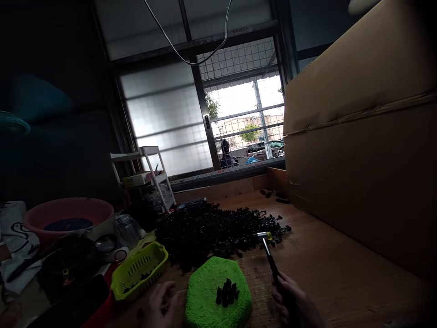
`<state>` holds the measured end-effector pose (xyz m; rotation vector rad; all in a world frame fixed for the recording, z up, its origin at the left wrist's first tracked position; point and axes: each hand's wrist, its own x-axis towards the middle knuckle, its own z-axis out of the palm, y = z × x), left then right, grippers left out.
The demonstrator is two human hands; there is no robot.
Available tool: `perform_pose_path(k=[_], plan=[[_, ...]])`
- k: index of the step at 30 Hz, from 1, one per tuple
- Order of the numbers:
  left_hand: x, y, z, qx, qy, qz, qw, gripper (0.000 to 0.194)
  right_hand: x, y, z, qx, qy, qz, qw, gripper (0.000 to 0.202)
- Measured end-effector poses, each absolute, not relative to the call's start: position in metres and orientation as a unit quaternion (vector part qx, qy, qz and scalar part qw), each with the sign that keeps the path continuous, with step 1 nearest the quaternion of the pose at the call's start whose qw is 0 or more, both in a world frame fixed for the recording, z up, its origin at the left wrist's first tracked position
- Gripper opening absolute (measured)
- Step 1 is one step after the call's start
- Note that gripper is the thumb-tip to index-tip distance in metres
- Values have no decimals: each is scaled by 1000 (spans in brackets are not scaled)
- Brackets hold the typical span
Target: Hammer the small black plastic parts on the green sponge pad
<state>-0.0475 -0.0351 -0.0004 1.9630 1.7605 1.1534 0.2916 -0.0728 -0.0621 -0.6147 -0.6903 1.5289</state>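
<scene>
Head view — we grip a small hammer in our right hand, handle rising up-left, head over the wood. Black parts stand on the green pad, leftward — our left hand is nearer, its grip unclear.

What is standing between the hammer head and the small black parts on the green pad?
Nothing visible. The right hand holds the small hammer raised, right of the green pad. Only open air and bare wooden table separate its head from the black parts. The left hand rests left of the pad.
</scene>
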Motion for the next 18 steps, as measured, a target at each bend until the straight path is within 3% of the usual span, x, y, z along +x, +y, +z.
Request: perform_pose_path(k=[2, 5, 9, 18], plan=[[-2, -40, 6, 741, 537, 352, 197, 26, 292, -73, -62, -269, -297, 669, 625, 29], [42, -44, 9, 801, 476, 300, 205, 15, 294, -71, -63, -269, -294, 677, 619, 33], [56, -45, 7, 833, 450, 262, 185, 20, 295, -70, -65, -256, -291, 690, 611, 38], [47, -42, 5, 832, 459, 231, 209, 34, 294, -70, -68, -235, -291, 693, 616, 29]])
